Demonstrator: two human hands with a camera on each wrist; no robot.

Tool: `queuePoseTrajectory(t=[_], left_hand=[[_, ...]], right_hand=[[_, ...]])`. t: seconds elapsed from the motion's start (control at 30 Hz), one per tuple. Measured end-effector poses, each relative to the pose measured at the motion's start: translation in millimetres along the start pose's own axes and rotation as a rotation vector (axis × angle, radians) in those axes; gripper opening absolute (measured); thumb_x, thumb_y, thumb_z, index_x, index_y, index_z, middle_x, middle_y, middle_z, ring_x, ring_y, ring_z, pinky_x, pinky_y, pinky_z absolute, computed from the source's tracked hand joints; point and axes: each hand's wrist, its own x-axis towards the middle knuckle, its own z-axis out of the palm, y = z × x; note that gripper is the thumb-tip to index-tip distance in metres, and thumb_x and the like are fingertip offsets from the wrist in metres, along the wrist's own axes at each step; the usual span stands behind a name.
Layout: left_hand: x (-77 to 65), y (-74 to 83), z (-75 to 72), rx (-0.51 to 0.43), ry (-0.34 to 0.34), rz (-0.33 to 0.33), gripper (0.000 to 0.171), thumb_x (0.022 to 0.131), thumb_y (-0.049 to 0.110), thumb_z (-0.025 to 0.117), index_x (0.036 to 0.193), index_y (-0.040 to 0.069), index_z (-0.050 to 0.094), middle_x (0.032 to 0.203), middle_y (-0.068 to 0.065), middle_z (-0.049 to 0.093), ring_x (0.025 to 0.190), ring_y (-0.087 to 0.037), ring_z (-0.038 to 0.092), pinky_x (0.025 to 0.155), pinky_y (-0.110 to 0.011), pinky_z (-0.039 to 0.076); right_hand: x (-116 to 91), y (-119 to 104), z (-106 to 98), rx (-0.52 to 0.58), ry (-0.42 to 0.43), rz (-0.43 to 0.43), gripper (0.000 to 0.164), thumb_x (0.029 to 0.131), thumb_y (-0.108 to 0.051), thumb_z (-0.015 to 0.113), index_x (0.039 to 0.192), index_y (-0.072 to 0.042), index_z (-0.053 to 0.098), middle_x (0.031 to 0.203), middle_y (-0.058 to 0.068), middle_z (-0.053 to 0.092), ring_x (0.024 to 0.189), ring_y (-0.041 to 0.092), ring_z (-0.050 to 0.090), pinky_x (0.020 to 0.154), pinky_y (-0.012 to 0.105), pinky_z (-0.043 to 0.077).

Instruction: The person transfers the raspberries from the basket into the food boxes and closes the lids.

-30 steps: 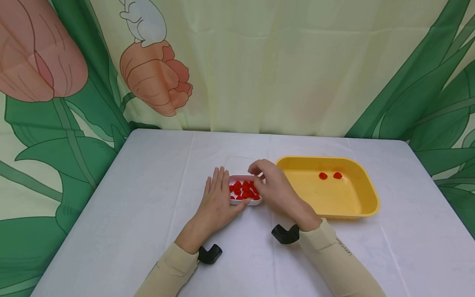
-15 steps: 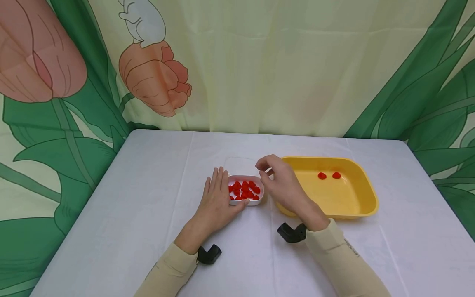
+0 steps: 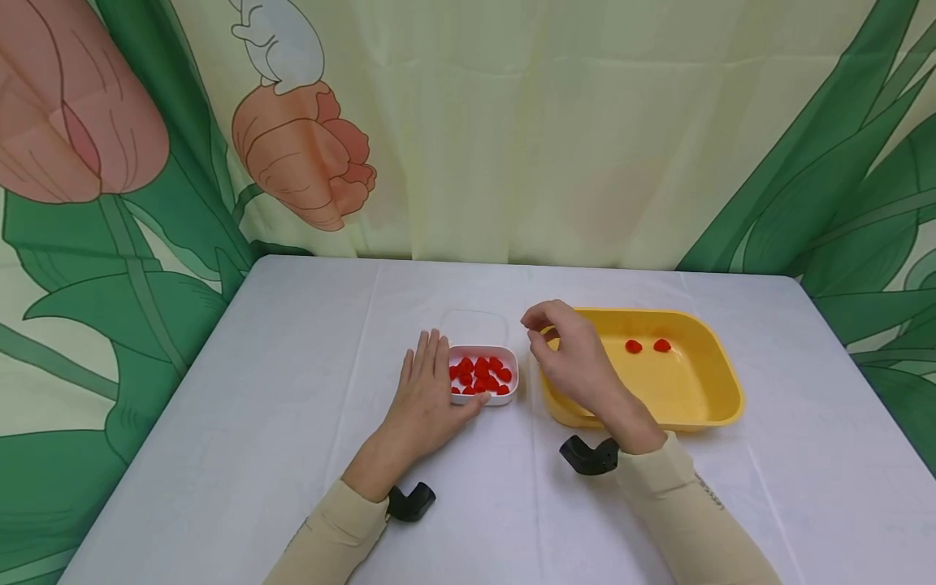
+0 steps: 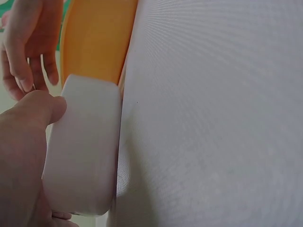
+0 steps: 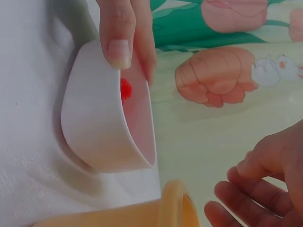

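Observation:
Several small red, raspberry-like pieces lie in a white box. My left hand rests along the box's left side with straight fingers. Its thumb lies over the near rim. In the right wrist view, one bumpy red piece shows inside the box wall. My right hand is over the left end of a yellow tray, its fingers loosely bent with a gap to the thumb. Nothing shows between them in the right wrist view.
Two red pieces lie toward the back of the yellow tray. Behind the white box is a clear lid-like sheet on the white tablecloth. A patterned curtain hangs along the table's far edge.
My right hand has moved rightward from above the white box to the left end of the yellow tray. My left hand stays at the box. The two pieces in the tray stay put.

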Motion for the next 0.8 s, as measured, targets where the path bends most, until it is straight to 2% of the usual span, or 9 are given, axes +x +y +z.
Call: queuePoseTrajectory(t=[0.3,0.6,0.8], left_hand=[[0.3,-0.8,0.1,0.005,-0.023,-0.014,0.105,0.084,0.057,0.066,0.157,0.002,0.016,0.166,-0.016,0.015,0.155,-0.033,0.007,0.125,-0.053,0.013],[-1.0,0.2,0.7,0.004,-0.007,-0.009,0.104,0.083,0.056,0.068,0.157,0.000,0.018,0.165,-0.017,0.017,0.155,-0.035,0.009,0.124,-0.055,0.015],[-0.3,-0.2,0.6,0.004,-0.001,-0.001,0.104,0.084,0.056,0.068,0.156,0.000,0.019,0.165,-0.018,0.017,0.155,-0.035,0.010,0.124,-0.055,0.016]], right_hand=[[-2,9,-8,0.001,0.027,0.006,0.015,0.095,-0.003,0.058,0.109,-0.006,0.063,0.110,0.011,0.065,0.099,0.023,0.060,0.090,0.047,0.056],[-6,21,-16,-0.028,0.047,0.046,0.015,0.095,-0.004,0.059,0.110,-0.004,0.063,0.109,0.009,0.065,0.100,0.023,0.060,0.091,0.047,0.055],[-9,31,-24,-0.048,0.080,0.035,0.015,0.095,-0.002,0.058,0.109,-0.003,0.063,0.108,0.010,0.065,0.098,0.024,0.061,0.089,0.046,0.055]])
